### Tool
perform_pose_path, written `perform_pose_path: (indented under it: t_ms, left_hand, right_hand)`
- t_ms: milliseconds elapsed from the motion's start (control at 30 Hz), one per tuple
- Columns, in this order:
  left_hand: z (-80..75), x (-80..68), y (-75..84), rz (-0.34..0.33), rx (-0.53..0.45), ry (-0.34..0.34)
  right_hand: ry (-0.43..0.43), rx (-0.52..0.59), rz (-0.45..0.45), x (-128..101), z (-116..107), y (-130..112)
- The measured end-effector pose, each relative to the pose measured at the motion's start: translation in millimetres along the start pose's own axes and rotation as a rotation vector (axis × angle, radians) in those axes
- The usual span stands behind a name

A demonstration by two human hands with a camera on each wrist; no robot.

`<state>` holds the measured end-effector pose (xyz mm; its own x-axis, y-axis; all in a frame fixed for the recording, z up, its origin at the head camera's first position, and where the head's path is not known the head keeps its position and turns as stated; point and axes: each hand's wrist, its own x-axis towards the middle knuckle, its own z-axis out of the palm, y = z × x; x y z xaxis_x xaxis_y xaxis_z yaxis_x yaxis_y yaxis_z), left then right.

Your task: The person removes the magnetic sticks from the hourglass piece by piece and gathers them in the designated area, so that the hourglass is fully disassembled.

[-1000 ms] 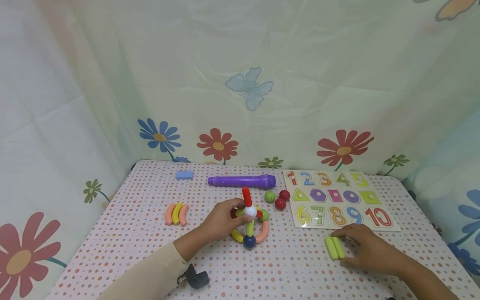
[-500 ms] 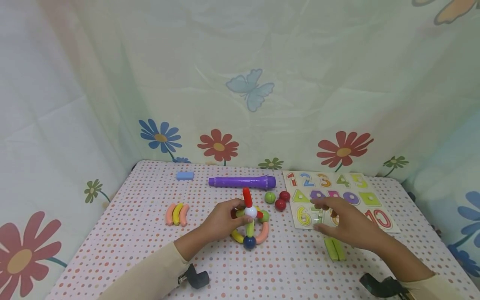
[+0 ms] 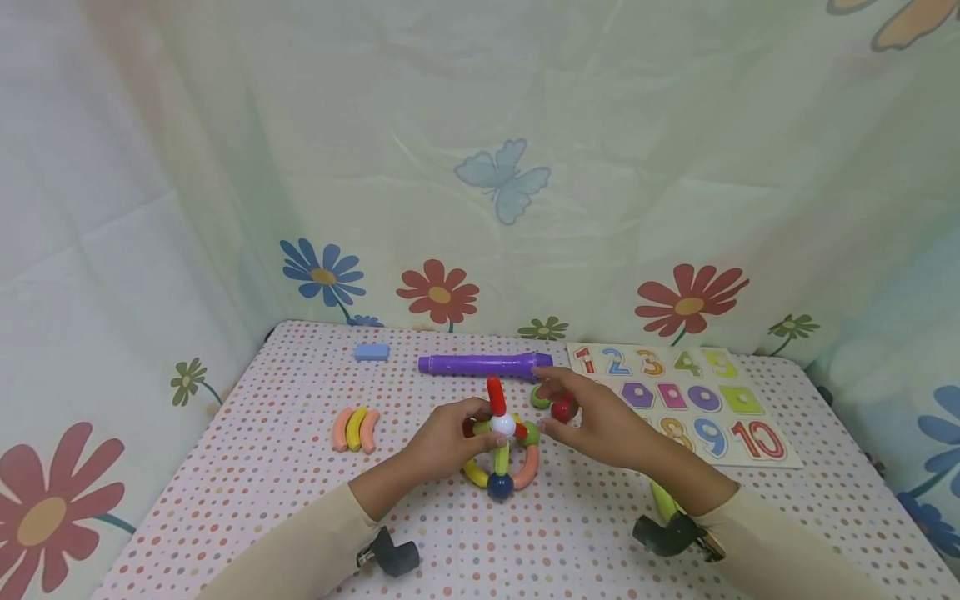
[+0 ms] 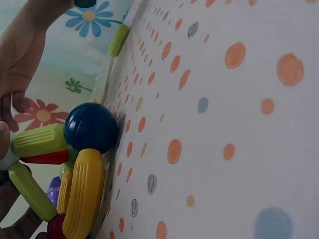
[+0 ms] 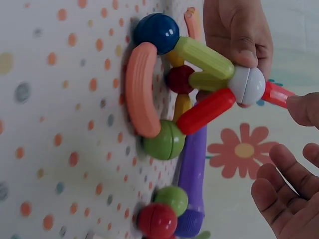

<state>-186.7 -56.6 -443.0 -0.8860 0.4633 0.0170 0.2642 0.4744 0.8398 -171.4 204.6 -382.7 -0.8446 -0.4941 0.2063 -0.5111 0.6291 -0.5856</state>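
Observation:
A toy frame of magnetic sticks and balls stands on the dotted table, with a dark blue ball [image 3: 500, 485] low at its front and a white ball [image 3: 502, 425] on top. From the white ball a red stick [image 3: 496, 395] points up. My left hand [image 3: 447, 440] pinches the frame at the white ball. My right hand [image 3: 600, 422] hovers to the right of the frame, thumb and fingers apart, nothing between them. By its fingertips lie a loose red ball [image 3: 561, 411] and a loose green ball [image 5: 172, 200]. A pink curved stick [image 5: 142, 90] forms part of the base.
Behind the frame lies a purple toy microphone [image 3: 480, 364]. A number puzzle board [image 3: 780, 457] is at the back right. Pink and yellow curved sticks [image 3: 354, 429] lie left, near a light blue block [image 3: 372, 352]. A light green stick [image 3: 663, 500] shows beside the right sleeve.
My right hand has moved left from the light green sticks, across the puzzle board, to the loose balls. The left hand and the frame have stayed in place.

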Motion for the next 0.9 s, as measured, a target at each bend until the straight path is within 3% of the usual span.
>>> perform_pose_path:
  t_ms: [400,900]
  left_hand:
    - [-2.6,0.0,-0.3,0.051,0.003,-0.008]
    - [-2.5,0.4,-1.7,0.062,-0.014,0.001]
  right_hand:
    - [-0.029,0.042,-0.048,29,19,-16]
    - [-0.045,-0.001,-0.033,34,29,-20]
